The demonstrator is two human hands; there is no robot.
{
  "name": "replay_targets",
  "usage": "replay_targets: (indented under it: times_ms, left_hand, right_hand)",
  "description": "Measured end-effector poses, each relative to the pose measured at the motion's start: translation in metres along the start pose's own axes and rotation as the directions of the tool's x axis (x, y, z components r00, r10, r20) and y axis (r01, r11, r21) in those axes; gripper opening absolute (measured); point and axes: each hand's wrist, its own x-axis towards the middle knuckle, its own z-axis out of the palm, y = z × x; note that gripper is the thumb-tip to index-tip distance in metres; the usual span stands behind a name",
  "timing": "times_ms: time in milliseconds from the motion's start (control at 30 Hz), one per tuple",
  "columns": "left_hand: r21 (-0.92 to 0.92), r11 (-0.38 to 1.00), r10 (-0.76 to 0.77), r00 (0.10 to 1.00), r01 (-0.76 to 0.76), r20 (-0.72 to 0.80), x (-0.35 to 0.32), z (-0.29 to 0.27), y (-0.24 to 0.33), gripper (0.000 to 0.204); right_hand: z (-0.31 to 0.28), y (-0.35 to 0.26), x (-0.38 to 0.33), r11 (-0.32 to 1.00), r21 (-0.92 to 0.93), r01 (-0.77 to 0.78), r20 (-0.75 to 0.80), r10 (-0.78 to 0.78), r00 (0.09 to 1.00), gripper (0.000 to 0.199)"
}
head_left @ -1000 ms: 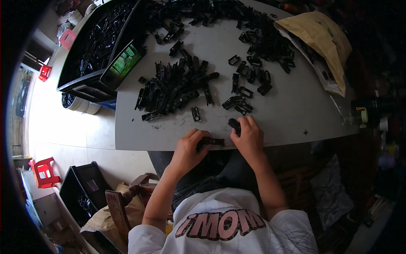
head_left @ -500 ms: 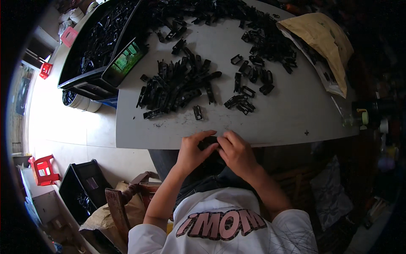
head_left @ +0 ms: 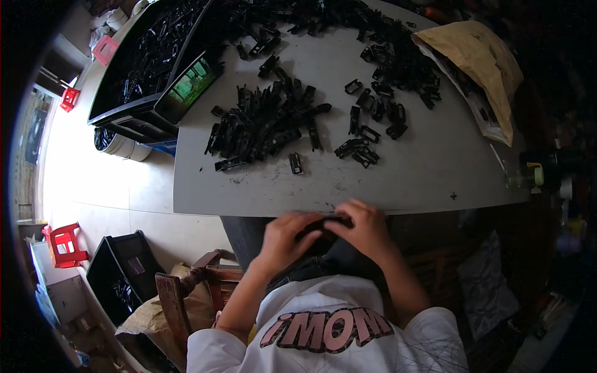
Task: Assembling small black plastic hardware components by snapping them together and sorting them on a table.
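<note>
A small black plastic part (head_left: pixel 326 224) sits between my two hands at the table's near edge, mostly covered by fingers. My left hand (head_left: pixel 285 239) is curled round its left end, thumb and fingers closed on it. At the other end my right hand (head_left: pixel 365 229) pinches it, a little smeared by motion. Just beyond them, one black clip-like part (head_left: pixel 295 163) lies alone on the grey table (head_left: pixel 404 180). Behind that is a heap of long black parts (head_left: pixel 261 124), and a looser group of short black frames (head_left: pixel 367 118) lies to its right.
A black crate (head_left: pixel 134 118) full of black parts stands at the far left, a phone with a lit screen (head_left: pixel 189 84) leaning on it. A brown paper bag (head_left: pixel 479 59) lies at the far right. Red stools (head_left: pixel 67 245) and another black crate (head_left: pixel 127 267) are on the floor.
My right hand has moved slightly right, drawing apart from the left, so more of the black part shows between them. The left hand has come slightly nearer to me.
</note>
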Motion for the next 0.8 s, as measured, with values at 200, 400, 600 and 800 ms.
replay_targets:
  times_ms: [200,400,600,800]
  left_hand:
    - [0.648,0.746,0.253,0.834,0.154,-0.49,0.024,-0.062,-0.024,0.031]
    - [0.693,0.666,0.154,0.858,0.276,-0.489,0.024,-0.086,-0.048,0.035]
    - [0.538,0.827,0.15,0.858,0.163,-0.491,0.014,-0.08,-0.044,0.022]
    - [0.204,0.975,0.015,0.891,0.088,-0.454,0.013,-0.059,-0.027,0.019]
  right_hand:
    - [0.044,-0.017,0.077,0.98,-0.196,0.03,-0.289,-0.087,0.953,0.033]
    - [0.05,0.009,0.065,0.954,-0.264,0.142,-0.15,-0.186,0.971,0.026]
    - [-0.019,0.042,0.061,0.961,-0.251,0.117,-0.25,-0.181,0.951,0.022]
    - [-0.055,0.083,0.096,0.885,-0.465,-0.026,-0.202,-0.077,0.976,0.027]
